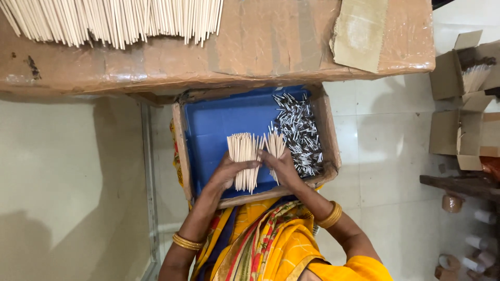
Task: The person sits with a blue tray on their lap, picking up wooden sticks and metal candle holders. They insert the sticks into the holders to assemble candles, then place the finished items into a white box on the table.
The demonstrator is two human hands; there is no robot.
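Both hands are down inside a shallow cardboard tray with a blue plastic liner point(219, 122) sitting on the lap. The left hand point(227, 173) has its fingers point(249, 164) wrapped around a fat bundle of thin pale wooden sticks point(245, 156), which stands between thumb and fingers and pokes out above and below the grip. Just beside it, the right hand point(284, 166) pinches a smaller fan of the same pale sticks point(275, 145), fingers closed tight on them. Right next to that hand is a heap of small shiny metal pins point(299, 132), filling the tray's right side. Up top, a cardboard-covered worktop point(271, 47) carries a wide row of loose pale sticks point(114, 21).
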